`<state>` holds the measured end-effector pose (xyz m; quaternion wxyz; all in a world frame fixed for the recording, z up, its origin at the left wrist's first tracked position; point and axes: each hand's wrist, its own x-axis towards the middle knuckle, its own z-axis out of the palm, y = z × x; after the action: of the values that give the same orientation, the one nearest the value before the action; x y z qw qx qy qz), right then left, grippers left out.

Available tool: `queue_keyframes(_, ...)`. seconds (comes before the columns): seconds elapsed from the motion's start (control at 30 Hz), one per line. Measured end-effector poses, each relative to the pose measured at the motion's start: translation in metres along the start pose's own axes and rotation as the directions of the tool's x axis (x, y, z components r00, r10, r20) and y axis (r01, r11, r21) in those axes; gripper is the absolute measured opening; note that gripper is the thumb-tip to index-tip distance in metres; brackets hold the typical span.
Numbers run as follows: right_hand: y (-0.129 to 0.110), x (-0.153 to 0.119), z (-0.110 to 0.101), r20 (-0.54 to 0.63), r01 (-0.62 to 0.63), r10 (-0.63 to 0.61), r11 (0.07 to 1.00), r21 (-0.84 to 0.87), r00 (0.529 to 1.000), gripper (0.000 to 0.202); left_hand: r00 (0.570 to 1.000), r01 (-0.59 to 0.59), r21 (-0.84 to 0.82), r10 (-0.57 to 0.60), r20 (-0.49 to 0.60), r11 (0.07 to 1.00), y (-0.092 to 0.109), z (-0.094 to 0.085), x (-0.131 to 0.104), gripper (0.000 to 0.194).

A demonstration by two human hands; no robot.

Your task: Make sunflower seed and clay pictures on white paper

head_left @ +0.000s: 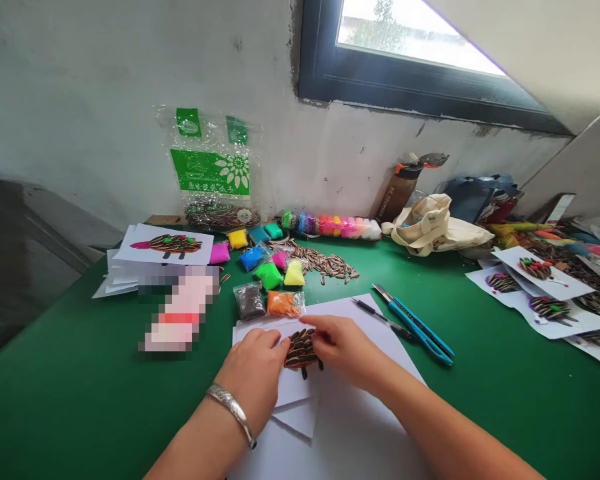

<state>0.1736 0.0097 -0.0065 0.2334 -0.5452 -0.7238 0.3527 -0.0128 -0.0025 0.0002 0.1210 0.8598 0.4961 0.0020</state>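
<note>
Between left hand (pixel 254 363), loosely open, and right hand (pixel 344 345), closely curled, contents unclear: seed-covered figure (pixel 300 350). Apparent seed-setting calls for light pressure.

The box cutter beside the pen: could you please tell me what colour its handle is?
The box cutter has a light blue handle, seen best in the head view.

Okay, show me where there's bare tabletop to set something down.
Green tabletop shows left of the left forearm, and from the blue cutter across to the seed pictures, widening toward the near right. It's crowded along the wall: seed bag, clay packets, loose seeds.
</note>
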Motion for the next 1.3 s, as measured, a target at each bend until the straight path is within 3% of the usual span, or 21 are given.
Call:
queue_keyframes(0.1, 0.013, -0.008, -0.016, -0.095, -0.069, 0.080, 0.991, 0.112, 0.992, 0.025, 0.998, -0.007, -0.043, 0.004, -0.070, 0.999, -0.001, 0.004, 0.000, 0.037)
queue_keyframes(0.2, 0.025, -0.016, -0.023, -0.099, -0.106, 0.130, 0.971, 0.215, 0.987, 0.014, 0.988, -0.020, -0.082, 0.007, -0.152, 0.996, -0.001, 0.005, 0.000, 0.032)
queue_keyframes(0.4, 0.031, -0.013, -0.008, -0.108, -0.141, 0.172, 0.958, 0.248, 0.979, 0.013, 0.956, -0.127, -0.123, 0.089, -0.280, 0.984, 0.004, 0.010, 0.004, 0.027)
queue_keyframes(0.8, 0.028, -0.010, -0.005, -0.130, -0.105, 0.109, 0.994, 0.039, 0.985, 0.019, 0.950, -0.199, -0.056, 0.178, -0.258, 0.978, 0.013, 0.026, 0.011, 0.039)
queue_keyframes(1.3, 0.016, -0.005, 0.004, -0.185, -0.170, 0.130, 0.960, -0.221, 0.974, 0.017, 0.968, -0.168, -0.034, 0.159, -0.197, 0.985, 0.014, 0.029, 0.014, 0.037)
